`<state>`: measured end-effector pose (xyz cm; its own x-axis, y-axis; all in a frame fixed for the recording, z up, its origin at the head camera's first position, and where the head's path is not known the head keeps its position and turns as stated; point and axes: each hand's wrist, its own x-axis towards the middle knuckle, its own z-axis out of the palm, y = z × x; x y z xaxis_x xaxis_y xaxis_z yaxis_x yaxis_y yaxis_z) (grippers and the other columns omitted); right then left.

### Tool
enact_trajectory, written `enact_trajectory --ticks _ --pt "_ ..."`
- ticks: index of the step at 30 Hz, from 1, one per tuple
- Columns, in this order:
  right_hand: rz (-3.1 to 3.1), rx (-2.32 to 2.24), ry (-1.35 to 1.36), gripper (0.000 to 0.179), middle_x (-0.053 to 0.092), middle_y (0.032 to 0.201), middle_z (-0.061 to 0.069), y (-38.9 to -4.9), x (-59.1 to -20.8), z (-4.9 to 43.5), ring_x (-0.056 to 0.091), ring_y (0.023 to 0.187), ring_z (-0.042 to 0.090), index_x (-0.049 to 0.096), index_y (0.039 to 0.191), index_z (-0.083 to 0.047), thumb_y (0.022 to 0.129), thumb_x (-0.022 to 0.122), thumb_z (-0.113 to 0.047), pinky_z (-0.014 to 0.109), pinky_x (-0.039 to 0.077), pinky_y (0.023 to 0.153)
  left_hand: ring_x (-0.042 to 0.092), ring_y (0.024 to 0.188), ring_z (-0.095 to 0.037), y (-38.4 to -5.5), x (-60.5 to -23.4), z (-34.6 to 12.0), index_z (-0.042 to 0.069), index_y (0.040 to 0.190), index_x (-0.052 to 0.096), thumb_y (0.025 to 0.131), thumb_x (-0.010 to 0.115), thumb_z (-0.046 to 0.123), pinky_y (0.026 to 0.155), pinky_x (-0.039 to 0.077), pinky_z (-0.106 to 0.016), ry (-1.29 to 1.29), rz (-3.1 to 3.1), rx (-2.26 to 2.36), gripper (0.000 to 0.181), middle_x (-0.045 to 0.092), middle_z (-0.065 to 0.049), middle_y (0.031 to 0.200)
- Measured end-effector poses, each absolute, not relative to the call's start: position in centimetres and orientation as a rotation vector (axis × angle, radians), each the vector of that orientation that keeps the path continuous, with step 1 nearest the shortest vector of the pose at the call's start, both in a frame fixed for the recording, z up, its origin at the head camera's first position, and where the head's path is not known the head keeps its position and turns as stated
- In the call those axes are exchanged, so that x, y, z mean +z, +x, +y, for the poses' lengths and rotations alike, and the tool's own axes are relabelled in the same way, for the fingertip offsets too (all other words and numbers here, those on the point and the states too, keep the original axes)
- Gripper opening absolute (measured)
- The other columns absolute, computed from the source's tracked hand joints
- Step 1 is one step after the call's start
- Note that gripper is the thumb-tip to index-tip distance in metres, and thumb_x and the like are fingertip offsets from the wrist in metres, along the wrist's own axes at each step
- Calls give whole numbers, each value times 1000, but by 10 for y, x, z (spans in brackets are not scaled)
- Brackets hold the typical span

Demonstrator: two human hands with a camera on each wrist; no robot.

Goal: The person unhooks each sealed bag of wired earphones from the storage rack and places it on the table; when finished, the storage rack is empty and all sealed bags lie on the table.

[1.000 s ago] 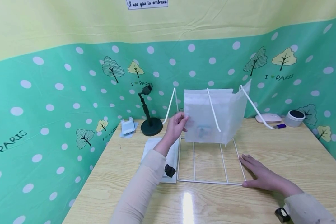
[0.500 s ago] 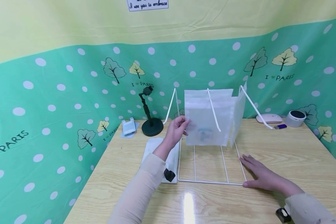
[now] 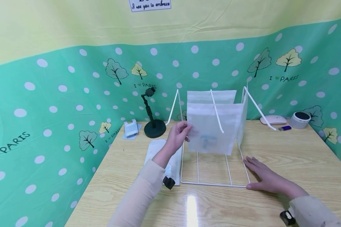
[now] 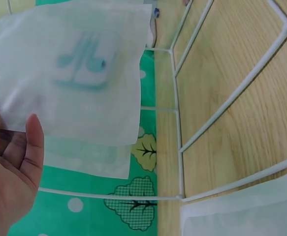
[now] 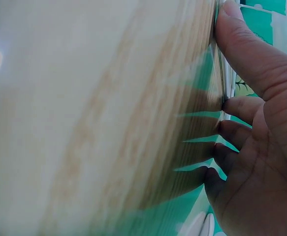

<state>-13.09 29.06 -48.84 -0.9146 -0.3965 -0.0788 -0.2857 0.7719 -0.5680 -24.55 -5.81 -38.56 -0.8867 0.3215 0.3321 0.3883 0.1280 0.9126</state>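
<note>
My left hand [image 3: 176,136] pinches the left edge of a frosted white plastic bag [image 3: 218,138], which hangs upright over the front of a white wire rack [image 3: 213,184]. A blurred blue-green and white print or item shows through the bag [image 4: 84,113] in the left wrist view. Behind it a second frosted bag [image 3: 200,96] hangs at the rack's middle arm, and another bag [image 3: 241,127] hangs nearly edge-on by the right arm. My right hand [image 3: 265,178] rests on the rack's base at its right side, fingers extended, thumb at the front corner.
A flat white packet [image 3: 156,149] lies left of the rack, partly under my left forearm. Farther back stand a black stand [image 3: 154,128], a light-blue holder [image 3: 130,129], a pink mouse [image 3: 273,119], a purple-capped item [image 3: 285,128] and a white round container [image 3: 300,120].
My left hand has lowered the front bag and drawn it nearer, uncovering more of the bag behind. The right-hand bag has swung from flared out to nearly edge-on. My right hand stays put.
</note>
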Motion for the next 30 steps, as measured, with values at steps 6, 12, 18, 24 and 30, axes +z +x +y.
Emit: enact_trajectory --ticks 6,12,18,24,30 --pt "2774 -841 -549 100 23 153 31 -131 -490 291 16 137 56 36 148 2 75 75 -55 72 19 104 62 79 -38 -227 -374 -64 -10 103 61 99 52 3 58 55 -51 -800 -2321 -1908 16 66 -27 95" --pt "2777 -839 -550 100 23 153 31 -132 -491 291 16 137 57 36 147 2 75 75 -55 72 19 104 62 76 -37 -206 -357 -67 -9 102 62 99 52 1 57 54 -51 -841 -2338 -1874 15 68 -26 98" --pt "2775 -842 -543 100 23 153 31 -132 -490 291 16 137 57 36 148 2 75 76 -54 72 19 104 63 76 -36 -198 -358 -71 -8 105 63 99 52 2 56 54 -53 -858 -2362 -1867 16 69 -24 98" --pt "2764 -858 -537 99 22 153 31 -131 -488 291 15 137 57 36 148 2 76 76 -53 73 18 103 63 76 -25 -204 -378 -74 -5 106 64 99 54 5 53 55 -42 -839 -2357 -1884 15 69 -21 100" --pt "2763 -845 -540 99 22 153 32 -131 -488 291 15 136 58 36 148 3 76 76 -53 73 18 103 61 73 -16 -195 -380 -76 -2 104 65 99 56 11 52 53 -31 -837 -2354 -1902 16 70 -17 97"
